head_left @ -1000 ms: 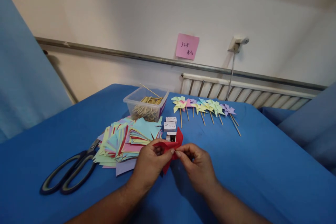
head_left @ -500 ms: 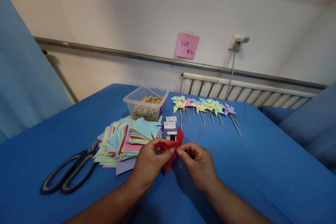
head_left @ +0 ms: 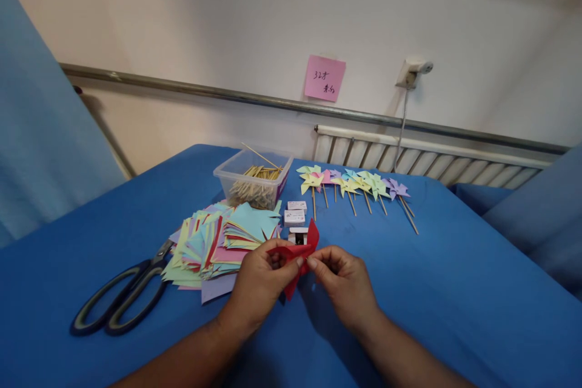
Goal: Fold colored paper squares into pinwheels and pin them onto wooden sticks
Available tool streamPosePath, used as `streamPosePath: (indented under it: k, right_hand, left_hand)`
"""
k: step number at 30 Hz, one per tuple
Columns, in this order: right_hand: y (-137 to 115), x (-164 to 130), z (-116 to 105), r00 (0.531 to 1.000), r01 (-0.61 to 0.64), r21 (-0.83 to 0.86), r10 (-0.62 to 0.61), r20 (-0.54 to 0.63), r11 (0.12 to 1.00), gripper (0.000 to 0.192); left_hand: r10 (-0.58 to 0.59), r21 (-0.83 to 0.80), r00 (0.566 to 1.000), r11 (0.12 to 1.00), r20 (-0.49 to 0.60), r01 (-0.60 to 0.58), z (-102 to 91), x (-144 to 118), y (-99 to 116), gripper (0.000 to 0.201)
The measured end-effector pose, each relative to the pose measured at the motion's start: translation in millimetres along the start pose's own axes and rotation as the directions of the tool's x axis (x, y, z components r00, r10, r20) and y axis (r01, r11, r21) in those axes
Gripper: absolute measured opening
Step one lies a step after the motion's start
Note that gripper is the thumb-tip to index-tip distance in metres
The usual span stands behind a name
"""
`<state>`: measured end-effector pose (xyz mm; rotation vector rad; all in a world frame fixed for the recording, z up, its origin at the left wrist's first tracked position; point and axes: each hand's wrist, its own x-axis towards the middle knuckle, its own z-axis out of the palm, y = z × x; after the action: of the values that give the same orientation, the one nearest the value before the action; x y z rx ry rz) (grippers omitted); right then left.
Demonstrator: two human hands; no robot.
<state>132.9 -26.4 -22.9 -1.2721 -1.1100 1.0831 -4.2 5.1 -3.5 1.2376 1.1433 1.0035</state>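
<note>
Tabletop (head_left: 418, 291) in blue, below far wall (head_left: 218, 18) with rail (head_left: 204, 92) and radiator (head_left: 386, 144); curtain (head_left: 40, 139) at left. Red pinwheel (head_left: 313, 236) at near middle, gripped in left hand (head_left: 258, 282); right hand (head_left: 349, 288) pinched narrow at its centre.

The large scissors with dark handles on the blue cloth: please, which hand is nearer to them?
Left. The left hand is to the right of the scissors, beside the pile of multicoloured paper sheets; the right hand is farther right, beyond the left.
</note>
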Motion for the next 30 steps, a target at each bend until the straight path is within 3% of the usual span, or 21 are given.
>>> streamPosePath:
  k: [3, 9, 17, 26, 28, 30]
  right_hand:
    - [1.1, 1.1, -0.8, 1.0, 0.011, 0.003, -0.011, 0.0, 1.0, 0.018]
    - [2.7, 2.9, -0.8, 0.984, 0.181, 0.059, -0.181, -0.011, 0.982, 0.013]
    - [7.8, 3.0, 2.5, 0.998, 0.068, 0.176, -0.067, -0.008, 0.982, 0.015]
    - [4.5, 1.1, 6.9, 0.999, 0.033, 0.376, -0.036, 0.0, 0.926, 0.056]
    - [2.4, 1.3, 7.0, 0.999, 0.044, 0.362, -0.052, 0.013, 0.931, 0.049]
    - [0.9, 1.6, 6.3, 0.997, 0.061, 0.293, -0.073, 0.031, 0.954, 0.029]
  left_hand:
    - [0.005, 0.041, 1.0, 0.999, -0.002, -0.005, 1.0, -0.6, 3.1, 0.019]
    - [0.007, 0.065, 1.0, 0.998, 0.02, -0.008, 2.2, -2.7, 4.9, 0.017]
    - [0.031, 0.048, 0.999, 0.998, 0.007, -0.032, 1.4, -3.9, 6.4, 0.016]
    - [0.086, 0.115, 0.996, 0.99, 0.005, -0.086, 2.0, -7.1, 8.5, 0.013]
    - [0.124, 0.153, 0.992, 0.981, -0.001, -0.122, 1.3, -7.8, 7.7, 0.011]
    - [0.155, 0.194, 0.988, 0.969, 0.002, -0.153, 0.2, -8.3, 5.8, 0.01]
